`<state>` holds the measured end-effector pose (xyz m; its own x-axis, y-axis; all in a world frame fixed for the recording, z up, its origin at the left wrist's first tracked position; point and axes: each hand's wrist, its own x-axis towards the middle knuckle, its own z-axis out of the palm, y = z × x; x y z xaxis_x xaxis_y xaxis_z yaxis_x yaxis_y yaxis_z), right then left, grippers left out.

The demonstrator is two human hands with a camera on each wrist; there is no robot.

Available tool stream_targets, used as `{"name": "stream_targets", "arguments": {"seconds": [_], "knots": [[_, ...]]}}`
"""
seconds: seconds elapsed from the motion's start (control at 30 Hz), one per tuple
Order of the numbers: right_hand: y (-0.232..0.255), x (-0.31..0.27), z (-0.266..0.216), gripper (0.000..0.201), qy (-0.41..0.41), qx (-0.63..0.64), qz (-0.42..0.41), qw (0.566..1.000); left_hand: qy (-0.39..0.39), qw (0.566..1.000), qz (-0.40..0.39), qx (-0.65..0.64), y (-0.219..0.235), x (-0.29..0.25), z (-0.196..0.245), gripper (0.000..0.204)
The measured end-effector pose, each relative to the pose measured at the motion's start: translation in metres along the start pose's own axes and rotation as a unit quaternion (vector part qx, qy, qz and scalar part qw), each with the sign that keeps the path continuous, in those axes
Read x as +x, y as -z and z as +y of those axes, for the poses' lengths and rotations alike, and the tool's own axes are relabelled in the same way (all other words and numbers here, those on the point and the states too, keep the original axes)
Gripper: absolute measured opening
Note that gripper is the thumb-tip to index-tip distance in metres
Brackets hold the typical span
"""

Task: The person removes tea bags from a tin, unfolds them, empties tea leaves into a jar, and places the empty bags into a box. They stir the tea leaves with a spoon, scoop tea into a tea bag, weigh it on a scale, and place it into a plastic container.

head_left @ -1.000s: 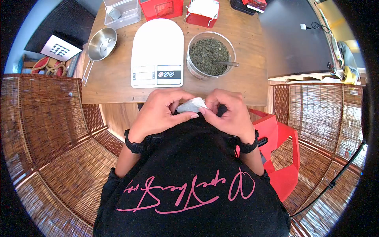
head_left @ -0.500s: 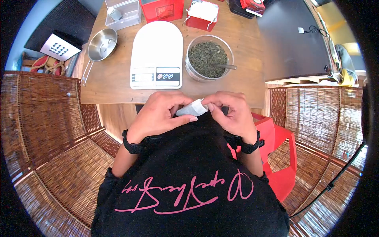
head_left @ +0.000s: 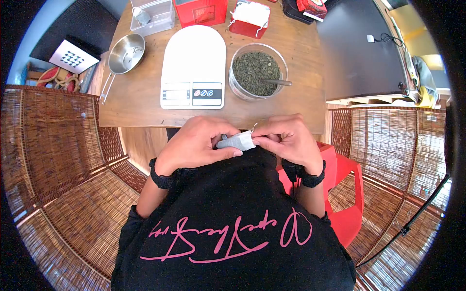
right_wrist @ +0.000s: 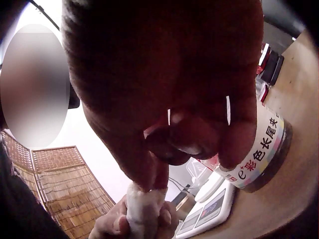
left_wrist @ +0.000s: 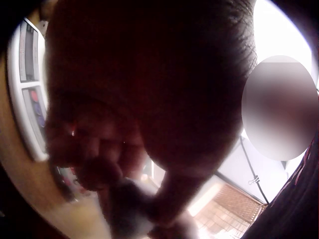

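Observation:
A filled white tea bag [head_left: 241, 141] is held just in front of the table's near edge, over the person's dark shirt. My left hand [head_left: 194, 145] grips its filled body between thumb and fingers. At its top end, my right hand [head_left: 291, 143] pinches the edge with thumb and forefinger. A short bit of white drawstring [head_left: 255, 127] sticks up by the right fingertips. In the right wrist view the pale bag [right_wrist: 142, 211] stands between both hands, and a white strand [right_wrist: 228, 110] crosses the right fingers. The left wrist view is dark.
On the table lie a white kitchen scale [head_left: 193, 65], a clear tub [head_left: 233, 80] of dried leaves with a spoon [head_left: 279, 82], and a metal pan [head_left: 127, 53]. Behind them stand a clear box [head_left: 162, 22] with a tea bag inside, a red box [head_left: 200, 12], and a smaller red box [head_left: 248, 30] with white bags.
The tea bag's top has turned toward the right and its drawstring now shows. My right hand has shifted slightly right and down along the top edge; the left keeps its grip.

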<state>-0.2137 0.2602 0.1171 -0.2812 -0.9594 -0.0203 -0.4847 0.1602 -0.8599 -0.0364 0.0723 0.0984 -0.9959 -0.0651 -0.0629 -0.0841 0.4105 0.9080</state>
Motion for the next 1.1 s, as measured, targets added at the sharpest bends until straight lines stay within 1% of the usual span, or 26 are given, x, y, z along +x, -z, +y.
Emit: {"name": "stream_targets", "arguments": {"seconds": [0.13, 0.17, 0.23, 0.33, 0.43, 0.63, 0.77, 0.83, 1.1], "knots": [[0.003, 0.002, -0.001, 0.016, 0.018, -0.030, -0.042, 0.999, -0.012, 1.000, -0.018, 0.001, 0.001, 0.001, 0.001, 0.027], [0.003, 0.002, -0.002, 0.016, 0.018, -0.030, -0.041, 0.999, -0.012, 1.000, -0.018, 0.001, 0.001, 0.001, 0.001, 0.027], [0.003, 0.001, -0.003, 0.020, -0.004, -0.031, -0.054, 0.998, -0.011, 1.000, -0.026, 0.003, 0.001, 0.001, 0.001, 0.026], [0.002, 0.001, -0.001, 0.024, 0.008, -0.016, -0.052, 0.998, -0.012, 1.000, -0.023, -0.002, -0.001, 0.001, 0.000, 0.027], [0.000, 0.001, 0.002, 0.028, 0.002, -0.008, -0.041, 0.999, -0.009, 1.000, -0.022, 0.012, 0.000, 0.001, 0.000, 0.028], [-0.004, 0.000, 0.005, 0.027, -0.015, -0.009, -0.023, 1.000, -0.007, 1.000, -0.014, 0.023, 0.001, 0.000, -0.003, 0.030], [-0.003, 0.000, 0.005, 0.026, -0.027, -0.008, -0.030, 0.999, 0.004, 1.000, -0.021, 0.023, 0.001, 0.001, -0.002, 0.029], [-0.003, 0.002, 0.004, 0.024, 0.003, -0.008, -0.037, 0.999, -0.007, 1.000, -0.008, 0.018, 0.000, 0.001, -0.002, 0.028], [-0.007, 0.003, 0.003, 0.020, 0.009, -0.025, -0.032, 0.999, -0.015, 0.999, 0.002, 0.030, -0.003, 0.002, -0.003, 0.028]]}}
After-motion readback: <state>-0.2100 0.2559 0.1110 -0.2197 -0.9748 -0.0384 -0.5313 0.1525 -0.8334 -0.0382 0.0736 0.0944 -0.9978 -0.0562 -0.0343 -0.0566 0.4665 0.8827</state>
